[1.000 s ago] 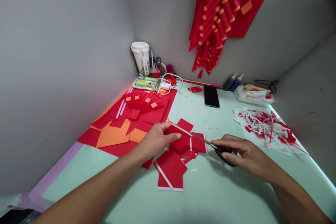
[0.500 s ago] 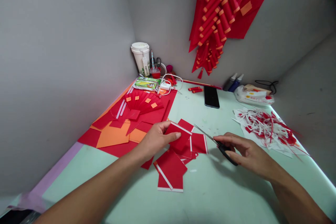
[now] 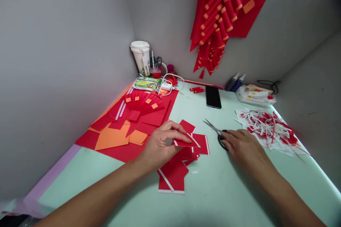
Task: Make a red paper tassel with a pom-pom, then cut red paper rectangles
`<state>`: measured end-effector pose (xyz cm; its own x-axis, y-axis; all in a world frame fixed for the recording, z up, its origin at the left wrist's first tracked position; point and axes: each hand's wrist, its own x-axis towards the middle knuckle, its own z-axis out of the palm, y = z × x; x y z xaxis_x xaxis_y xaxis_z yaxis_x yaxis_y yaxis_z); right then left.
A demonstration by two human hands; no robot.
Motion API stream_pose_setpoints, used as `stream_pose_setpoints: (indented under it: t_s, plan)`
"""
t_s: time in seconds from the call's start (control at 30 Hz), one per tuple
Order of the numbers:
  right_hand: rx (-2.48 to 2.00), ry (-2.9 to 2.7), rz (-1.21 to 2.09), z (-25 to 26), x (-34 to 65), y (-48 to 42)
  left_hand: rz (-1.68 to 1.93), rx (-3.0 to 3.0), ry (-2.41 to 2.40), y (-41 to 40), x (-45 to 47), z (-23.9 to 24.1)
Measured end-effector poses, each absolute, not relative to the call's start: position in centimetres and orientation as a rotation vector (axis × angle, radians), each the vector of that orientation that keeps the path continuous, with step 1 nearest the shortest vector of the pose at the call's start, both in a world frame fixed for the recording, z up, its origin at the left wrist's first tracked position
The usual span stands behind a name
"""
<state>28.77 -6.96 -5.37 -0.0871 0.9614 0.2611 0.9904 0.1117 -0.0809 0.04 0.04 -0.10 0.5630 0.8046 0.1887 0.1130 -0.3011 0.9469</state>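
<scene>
My left hand (image 3: 160, 145) pinches a small red paper piece with a white edge strip (image 3: 183, 143), held slightly above a pile of similar red pieces (image 3: 173, 177) on the pale green table (image 3: 213, 191). To its right, my right hand (image 3: 242, 147) rests low on the table, its fingers still over the black handles of the scissors (image 3: 211, 126). The scissors lie nearly flat, with the blades pointing away to the upper left. The two hands are apart.
Red and orange sheets with a folded red fan (image 3: 128, 127) cover the left of the table. A black phone (image 3: 213, 96), glue bottles (image 3: 234, 82), a white cup (image 3: 140, 56) and paper shreds (image 3: 266, 127) lie farther back and right. Red paper firecrackers (image 3: 223, 14) hang on the wall.
My right hand drew the scissors away from the red piece to the right and lowered them onto the table. My left hand tilted the red piece flatter.
</scene>
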Motion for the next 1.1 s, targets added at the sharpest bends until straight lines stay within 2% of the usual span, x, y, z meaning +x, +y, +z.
stream_pose_setpoints:
  t_s: [0.1,0.2,0.37,0.6,0.77,0.9,1.1]
  plan:
    - [-1.695,-2.042,-0.273,-3.8,26.9,-7.5,0.826,1.799,0.752,-0.2,0.2,-0.4]
    - [-1.333,-1.986,-0.042,-2.4,24.1,-8.4,0.783,1.793,0.744,-0.5,0.6,-0.8]
    - [-1.197,-1.926,0.155,-2.4,21.1,-8.9,0.717,1.806,0.710,-1.1,1.2,-1.1]
    - [-1.029,-1.788,0.082,-2.0,20.9,-9.4,0.617,1.679,0.685,-1.4,1.4,-0.5]
    - [-1.064,-1.520,0.223,-2.0,21.9,-10.0,0.662,1.730,0.801,-0.3,0.7,0.3]
    - [-1.272,-1.491,0.533,-3.2,23.3,-9.5,0.617,1.912,0.832,0.4,0.1,0.9]
    - [-1.385,-1.696,0.837,-3.8,23.4,-8.5,0.019,2.390,0.556,-1.1,-0.8,1.4]
